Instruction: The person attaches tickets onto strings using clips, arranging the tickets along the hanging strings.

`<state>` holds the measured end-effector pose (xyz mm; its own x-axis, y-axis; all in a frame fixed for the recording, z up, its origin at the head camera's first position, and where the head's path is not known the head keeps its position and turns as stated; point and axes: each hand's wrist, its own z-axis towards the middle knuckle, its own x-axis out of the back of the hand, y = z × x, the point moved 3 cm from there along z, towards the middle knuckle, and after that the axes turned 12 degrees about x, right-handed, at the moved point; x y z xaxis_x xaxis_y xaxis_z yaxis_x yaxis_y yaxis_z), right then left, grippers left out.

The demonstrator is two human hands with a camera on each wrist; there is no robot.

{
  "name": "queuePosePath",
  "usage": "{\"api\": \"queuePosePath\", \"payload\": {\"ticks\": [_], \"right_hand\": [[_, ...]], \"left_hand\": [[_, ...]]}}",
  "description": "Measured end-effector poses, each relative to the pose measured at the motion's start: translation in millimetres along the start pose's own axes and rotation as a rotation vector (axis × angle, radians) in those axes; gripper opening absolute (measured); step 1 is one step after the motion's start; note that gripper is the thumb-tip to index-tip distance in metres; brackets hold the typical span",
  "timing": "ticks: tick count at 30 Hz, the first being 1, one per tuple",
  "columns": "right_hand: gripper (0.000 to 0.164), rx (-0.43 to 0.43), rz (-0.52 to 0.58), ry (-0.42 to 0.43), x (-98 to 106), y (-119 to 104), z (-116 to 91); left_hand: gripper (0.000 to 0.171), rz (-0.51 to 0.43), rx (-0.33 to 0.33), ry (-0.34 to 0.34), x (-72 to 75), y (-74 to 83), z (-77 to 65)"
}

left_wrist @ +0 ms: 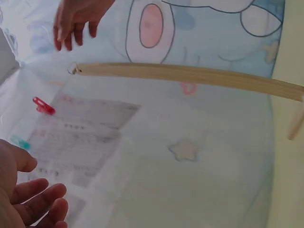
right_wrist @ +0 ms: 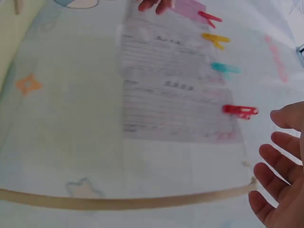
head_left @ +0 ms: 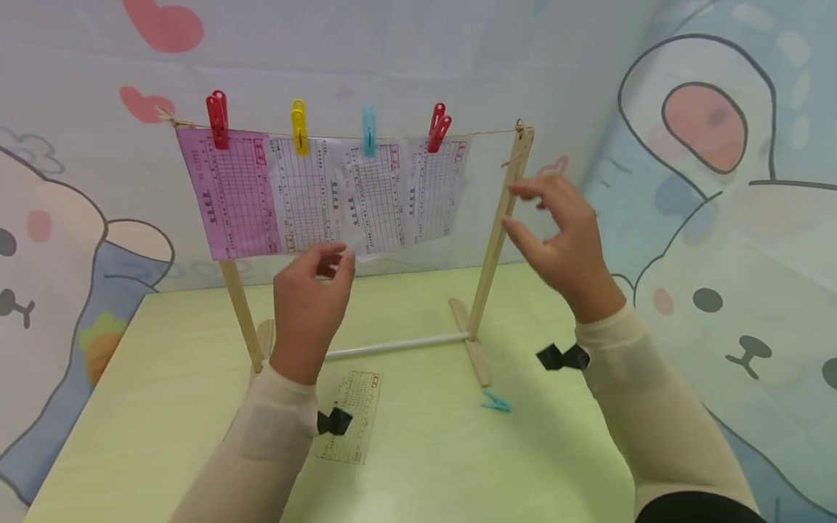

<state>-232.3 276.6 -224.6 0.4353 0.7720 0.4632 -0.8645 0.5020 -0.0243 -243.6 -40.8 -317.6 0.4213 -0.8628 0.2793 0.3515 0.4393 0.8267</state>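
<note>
Printed paper slips hang side by side from a twine line: a pink slip [head_left: 238, 196], then white slips [head_left: 375, 196]. Clothespins fix them: a red clothespin [head_left: 217, 120], a yellow clothespin [head_left: 299, 127], a light blue clothespin [head_left: 369, 131] and another red clothespin [right_wrist: 240, 111]. In the head view my left hand [head_left: 310, 305], fingers loosely bent, appears before the slips' lower edge; the left wrist view shows nothing in it [left_wrist: 31, 194]. Beside the right wooden post [head_left: 500, 229], my right hand [head_left: 565, 243] is raised with thumb and fingers apart, holding nothing [right_wrist: 282, 166].
On the pale yellow table [head_left: 425, 465] lie a loose printed slip [head_left: 356, 418], partly behind my left forearm, and a blue clothespin [head_left: 497, 402]. A white rod [head_left: 399, 345] joins the posts low down. A cartoon-printed curtain [head_left: 575, 87] stands behind.
</note>
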Motion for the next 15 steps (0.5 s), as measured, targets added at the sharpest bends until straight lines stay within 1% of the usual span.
{"api": "queuePosePath", "payload": {"ticks": [1, 2, 3, 4, 6, 7, 8, 9, 11, 12, 13, 15], "right_hand": [[0.030, -0.049, 0.026, -0.026, -4.6, 2.8, -23.8], [0.028, -0.095, 0.042, -0.068, -10.2, 6.7, -48.9], [0.027, -0.145, 0.053, -0.125, -16.4, 10.9, -74.6], [0.026, -0.208, 0.066, -0.190, -23.5, 15.9, -101.8], [0.027, -0.335, 0.089, -0.331, -38.4, 24.0, -155.9], [0.029, -0.407, 0.103, -0.403, -45.6, 26.9, -181.9], [0.031, -0.480, 0.122, -0.471, -52.4, 29.1, -206.3], [0.034, -0.561, 0.150, -0.529, -58.7, 30.2, -228.5], [0.042, -0.691, 0.194, -0.623, -70.4, 31.2, -265.7], [0.045, -0.749, 0.212, -0.654, -75.2, 31.1, -279.6], [0.047, -0.785, 0.235, -0.671, -79.6, 30.7, -289.8], [0.049, -0.819, 0.266, -0.693, -86.8, 29.4, -302.4]], "left_hand": [[0.021, 0.030, 0.037, -0.011, 4.5, -15.8, -9.7], [0.022, 0.068, 0.089, -0.036, 7.7, -32.7, -20.2], [0.024, 0.113, 0.150, -0.077, 9.7, -50.0, -30.9], [0.027, 0.163, 0.210, -0.126, 10.3, -67.9, -41.8], [0.038, 0.277, 0.333, -0.250, 8.3, -101.9, -63.9], [0.044, 0.331, 0.386, -0.315, 6.5, -117.0, -74.7], [0.049, 0.380, 0.424, -0.372, 4.0, -131.2, -84.9], [0.055, 0.421, 0.447, -0.425, 0.8, -143.5, -94.2], [0.066, 0.486, 0.463, -0.500, -5.8, -163.1, -110.3], [0.070, 0.506, 0.459, -0.518, -9.4, -169.9, -116.2], [0.074, 0.516, 0.451, -0.523, -12.5, -175.1, -120.6], [0.081, 0.548, 0.423, -0.522, -18.2, -183.0, -126.4]]}}
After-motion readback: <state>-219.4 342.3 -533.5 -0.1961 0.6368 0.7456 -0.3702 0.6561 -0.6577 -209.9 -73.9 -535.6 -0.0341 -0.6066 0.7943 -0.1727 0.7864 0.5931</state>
